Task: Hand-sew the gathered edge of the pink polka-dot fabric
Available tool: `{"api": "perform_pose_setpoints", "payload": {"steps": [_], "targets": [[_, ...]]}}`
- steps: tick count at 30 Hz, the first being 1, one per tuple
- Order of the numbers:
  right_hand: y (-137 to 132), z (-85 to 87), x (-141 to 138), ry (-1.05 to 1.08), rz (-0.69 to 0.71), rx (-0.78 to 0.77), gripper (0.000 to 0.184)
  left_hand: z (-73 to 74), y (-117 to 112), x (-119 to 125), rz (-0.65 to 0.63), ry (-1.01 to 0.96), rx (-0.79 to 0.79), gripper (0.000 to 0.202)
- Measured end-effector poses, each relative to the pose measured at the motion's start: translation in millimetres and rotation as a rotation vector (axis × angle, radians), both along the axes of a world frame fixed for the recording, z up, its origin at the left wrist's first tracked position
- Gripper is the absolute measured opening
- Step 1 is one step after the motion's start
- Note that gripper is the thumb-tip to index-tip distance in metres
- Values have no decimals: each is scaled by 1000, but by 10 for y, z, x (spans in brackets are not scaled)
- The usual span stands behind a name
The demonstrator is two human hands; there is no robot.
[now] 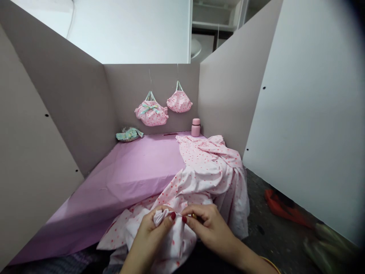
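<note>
A large pink fabric (199, 173) with red dots spreads over the right side of the purple-covered table and hangs down over its front edge toward me. Bunched white cloth from it sits in my left hand (154, 224), pinched between thumb and fingers. Close beside it, my right hand (208, 224) is closed in a pinch, thumb against index finger, at the edge of the gathered cloth. What lies between those fingertips is too small to tell. Something gold-coloured shows on a right finger.
Two dotted pink pouches, one with a green bow (151, 108) and one plain (179, 102), hang on the back panel. A pink flask (195, 127) stands at the back right, a bundle of green cloth (129, 134) at the back left. Grey panels flank the table (142, 160).
</note>
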State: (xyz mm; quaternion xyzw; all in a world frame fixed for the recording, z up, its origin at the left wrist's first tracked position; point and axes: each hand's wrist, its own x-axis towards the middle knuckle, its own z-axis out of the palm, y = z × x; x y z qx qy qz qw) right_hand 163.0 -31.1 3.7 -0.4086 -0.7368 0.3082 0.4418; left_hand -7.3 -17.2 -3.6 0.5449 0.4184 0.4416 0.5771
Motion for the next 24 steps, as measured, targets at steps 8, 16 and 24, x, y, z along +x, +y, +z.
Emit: {"api": "perform_pose_setpoints", "payload": {"steps": [8, 16, 24], "targets": [[55, -66, -4, 143, 59, -106, 15, 7, -31, 35, -99, -236, -151, 12], [50, 0, 14, 204, 198, -162, 17, 43, -64, 74, -83, -308, -231, 13], [72, -17, 38, 169, 190, -159, 20, 46, -72, 59, -104, -299, -251, 15]]}}
